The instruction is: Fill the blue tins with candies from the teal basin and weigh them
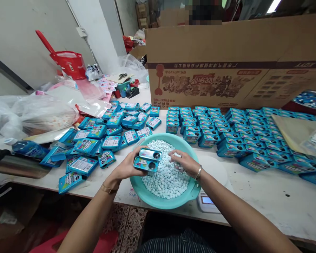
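A light green plastic basin (137,191) full of small white candies (165,186) stands in front of me. Over its left side, my left hand (130,164) is closed around small blue tins (145,165); two printed, shiny tops with dark round spots face up. My right hand (184,163), a bracelet at its wrist, is over the candies on the basin's right side. Its fingers are curled together with the tips down at the candies, and I cannot make out what is between them.
Loose blue boxes (86,146) lie heaped at left beside a blue bottle (28,147). Rows of upright blue boxes (250,133) fill the right. A large carton (226,45) stands behind, and a white digital scale (209,203) sits partly behind the basin.
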A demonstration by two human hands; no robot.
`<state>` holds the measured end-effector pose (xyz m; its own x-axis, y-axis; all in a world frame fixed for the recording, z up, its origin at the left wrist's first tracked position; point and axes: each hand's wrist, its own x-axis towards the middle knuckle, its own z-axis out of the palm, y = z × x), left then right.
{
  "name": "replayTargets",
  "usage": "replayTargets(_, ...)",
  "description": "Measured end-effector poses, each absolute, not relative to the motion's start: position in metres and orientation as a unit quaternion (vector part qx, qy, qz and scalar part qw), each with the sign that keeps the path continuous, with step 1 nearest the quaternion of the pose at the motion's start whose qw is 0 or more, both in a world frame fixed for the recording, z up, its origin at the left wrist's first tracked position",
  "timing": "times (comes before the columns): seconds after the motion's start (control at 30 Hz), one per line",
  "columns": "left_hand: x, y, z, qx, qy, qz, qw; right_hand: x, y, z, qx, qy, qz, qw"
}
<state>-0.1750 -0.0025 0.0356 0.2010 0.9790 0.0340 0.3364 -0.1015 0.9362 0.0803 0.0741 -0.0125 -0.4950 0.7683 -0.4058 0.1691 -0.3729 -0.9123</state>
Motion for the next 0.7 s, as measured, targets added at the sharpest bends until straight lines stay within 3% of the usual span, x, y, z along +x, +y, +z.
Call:
replayTargets(0.1,-0.171,-0.007,0.024,0.624,0.510,0.367,0.463,0.075,0.070,-0.011,-0.440,-0.402,0.761,0.254)
replayTargets(0.17,-0.167,-0.011,0.019,0.614,0.502,0.375,0.481,0.072,0.067,-0.014,-0.451,-0.445,0.733,0.248)
replayTargets(0.33,-0.160,-0.026,0.022,0.600,0.479,0.412,0.491,0.072,0.069,-0.014,-0.460,-0.766,0.409,0.185)
replayTargets(0.4,-0.159,-0.030,0.025,0.591,0.472,0.424,0.499,0.073,0.073,-0.010,-0.454,-0.790,0.369,0.185)
replayTargets(0.47,-0.156,-0.033,0.027,0.577,0.472,0.436,0.504,0.072,0.079,-0.004,-0.458,-0.723,0.463,0.232)
replayTargets(0.6,-0.146,-0.031,0.027,0.555,0.495,0.442,0.501,0.066,0.090,0.014,-0.429,-0.411,0.717,0.365)
replayTargets(0.7,-0.133,-0.024,0.026,0.565,0.504,0.430,0.492,0.055,0.090,0.033,-0.373,-0.274,0.765,0.447)
